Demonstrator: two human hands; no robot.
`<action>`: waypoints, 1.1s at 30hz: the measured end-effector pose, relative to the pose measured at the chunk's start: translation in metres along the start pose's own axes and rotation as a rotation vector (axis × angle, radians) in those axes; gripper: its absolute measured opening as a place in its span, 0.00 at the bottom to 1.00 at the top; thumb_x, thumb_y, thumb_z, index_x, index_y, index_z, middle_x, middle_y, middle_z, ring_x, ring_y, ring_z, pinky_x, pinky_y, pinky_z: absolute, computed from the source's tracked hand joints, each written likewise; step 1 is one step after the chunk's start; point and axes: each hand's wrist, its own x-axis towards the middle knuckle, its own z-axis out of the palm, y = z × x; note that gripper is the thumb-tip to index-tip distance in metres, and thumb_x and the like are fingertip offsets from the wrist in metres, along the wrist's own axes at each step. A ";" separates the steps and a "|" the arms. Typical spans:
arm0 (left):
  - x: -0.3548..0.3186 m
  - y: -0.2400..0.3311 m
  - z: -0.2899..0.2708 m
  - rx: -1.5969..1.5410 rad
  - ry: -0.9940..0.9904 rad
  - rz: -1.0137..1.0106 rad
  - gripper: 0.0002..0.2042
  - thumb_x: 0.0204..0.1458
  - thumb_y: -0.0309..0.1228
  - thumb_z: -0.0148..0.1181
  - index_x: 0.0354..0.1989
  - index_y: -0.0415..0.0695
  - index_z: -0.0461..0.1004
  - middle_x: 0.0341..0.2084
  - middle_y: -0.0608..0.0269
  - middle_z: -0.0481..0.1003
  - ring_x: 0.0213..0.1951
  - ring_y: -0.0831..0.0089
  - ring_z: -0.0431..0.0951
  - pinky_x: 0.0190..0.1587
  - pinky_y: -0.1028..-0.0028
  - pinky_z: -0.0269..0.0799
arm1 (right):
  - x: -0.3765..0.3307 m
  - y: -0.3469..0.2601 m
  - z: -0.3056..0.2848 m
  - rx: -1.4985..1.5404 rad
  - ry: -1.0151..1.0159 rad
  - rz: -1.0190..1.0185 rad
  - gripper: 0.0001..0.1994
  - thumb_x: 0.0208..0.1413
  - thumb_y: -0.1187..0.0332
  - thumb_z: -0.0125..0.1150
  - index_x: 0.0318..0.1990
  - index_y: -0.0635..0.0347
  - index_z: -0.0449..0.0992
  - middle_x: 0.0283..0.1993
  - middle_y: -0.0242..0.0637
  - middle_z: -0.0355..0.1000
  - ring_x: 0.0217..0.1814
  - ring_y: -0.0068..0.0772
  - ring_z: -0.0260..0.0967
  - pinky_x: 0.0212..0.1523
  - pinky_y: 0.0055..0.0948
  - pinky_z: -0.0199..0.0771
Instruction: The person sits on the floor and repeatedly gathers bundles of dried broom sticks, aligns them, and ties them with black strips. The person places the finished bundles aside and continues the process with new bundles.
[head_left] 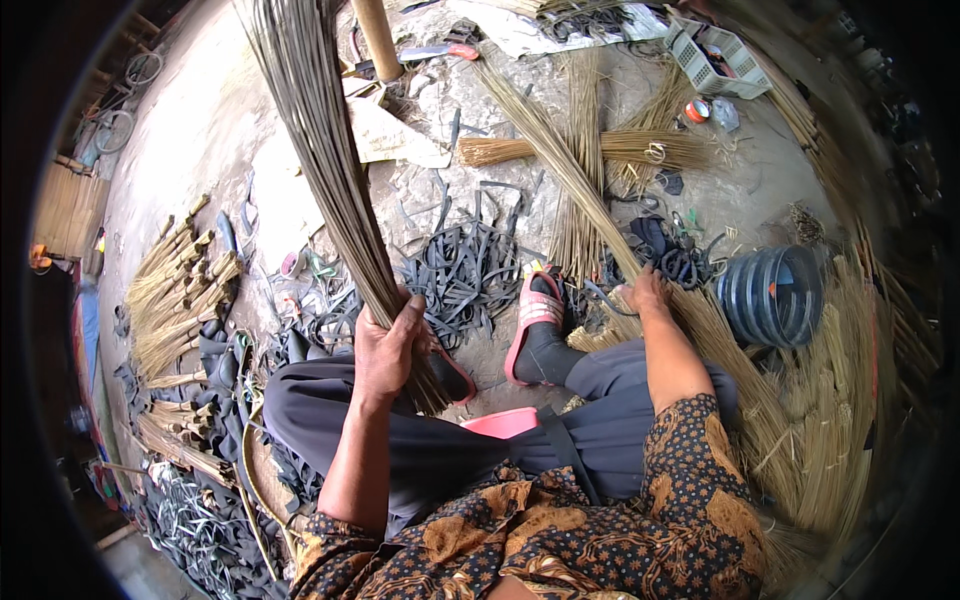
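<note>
Rough grey floor (215,110) is covered in many spots by sticks and scraps. Closest of all, a brown and black shirt (520,535) is seen, then dark trousers (310,400) with the knees bent out. Over the lap, a long dark bundle of sticks (335,160) is held up by the left hand (385,355); its fingers are wrapped tightly around it near the low end, and the top is tipped away and to the left. On the other side, the near end of a long pale bundle (575,170) is met by the right hand (650,292); its fingers are curled, but whether sticks are pinched cannot be told. It looks as if sticks are being picked out and held in a bunch. For the next move, a firm left grip seems to be needed, so that no sticks are dropped, and a soft touch from the right, so that none are snapped. Past the feet, a heap of black strips (465,280) is spread. Farther off, a brown bundle (500,150) is laid across others, and a knife (430,53) and a white crate (690,45) are found at the far side.
</note>
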 end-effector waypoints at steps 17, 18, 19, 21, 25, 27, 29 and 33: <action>0.019 -0.025 0.058 0.276 -0.413 0.163 0.16 0.53 0.26 0.68 0.49 0.36 0.75 0.38 0.62 0.81 0.41 0.80 0.76 0.45 0.72 0.75 | -0.242 -0.227 -0.174 1.616 0.053 -0.907 0.13 0.67 0.59 0.63 0.47 0.61 0.80 0.21 0.23 0.66 0.21 0.13 0.64 0.22 0.18 0.65; 0.022 -0.031 0.057 0.292 -0.396 0.247 0.16 0.54 0.28 0.66 0.50 0.35 0.75 0.38 0.57 0.83 0.43 0.75 0.79 0.48 0.68 0.76 | -0.246 -0.230 -0.158 1.532 0.057 -0.905 0.13 0.66 0.61 0.65 0.47 0.62 0.81 0.24 0.25 0.71 0.25 0.13 0.68 0.25 0.18 0.69; 0.023 -0.040 0.054 0.374 -0.370 0.385 0.17 0.55 0.29 0.65 0.51 0.35 0.75 0.38 0.54 0.83 0.43 0.71 0.80 0.49 0.67 0.76 | -0.249 -0.230 -0.141 1.534 0.049 -0.972 0.13 0.66 0.62 0.65 0.48 0.63 0.81 0.25 0.25 0.73 0.26 0.13 0.69 0.27 0.18 0.69; 0.021 -0.065 0.044 0.446 -0.335 0.565 0.19 0.57 0.30 0.62 0.56 0.36 0.75 0.42 0.47 0.83 0.47 0.63 0.82 0.52 0.65 0.76 | -0.244 -0.226 -0.103 1.430 0.128 -0.980 0.12 0.65 0.65 0.66 0.49 0.63 0.81 0.27 0.26 0.75 0.28 0.14 0.70 0.30 0.20 0.71; 0.014 -0.137 0.021 0.402 -0.253 0.217 0.17 0.57 0.32 0.62 0.53 0.37 0.77 0.44 0.47 0.83 0.49 0.64 0.83 0.51 0.64 0.76 | -0.232 -0.233 -0.015 1.297 0.060 -0.819 0.08 0.64 0.69 0.65 0.48 0.61 0.80 0.26 0.27 0.74 0.28 0.18 0.71 0.31 0.25 0.71; 0.020 -0.164 0.010 0.529 -0.297 0.310 0.19 0.58 0.32 0.62 0.55 0.37 0.74 0.48 0.45 0.80 0.52 0.58 0.80 0.55 0.62 0.74 | -0.227 -0.237 0.011 1.219 0.073 -0.813 0.07 0.64 0.69 0.64 0.46 0.62 0.80 0.26 0.27 0.73 0.28 0.19 0.71 0.31 0.26 0.71; 0.027 -0.184 0.008 0.549 -0.140 0.454 0.14 0.57 0.34 0.63 0.46 0.37 0.77 0.39 0.51 0.83 0.44 0.65 0.83 0.45 0.63 0.76 | -0.218 -0.240 0.017 1.157 -0.083 -0.679 0.08 0.62 0.67 0.66 0.44 0.62 0.81 0.36 0.39 0.81 0.40 0.29 0.79 0.42 0.32 0.78; 0.031 -0.205 0.004 0.300 -0.239 0.103 0.15 0.56 0.37 0.64 0.44 0.38 0.79 0.32 0.52 0.82 0.37 0.67 0.81 0.41 0.64 0.76 | -0.203 -0.238 0.009 1.413 -0.003 -0.879 0.08 0.63 0.67 0.64 0.42 0.62 0.80 0.27 0.31 0.75 0.29 0.22 0.72 0.33 0.31 0.73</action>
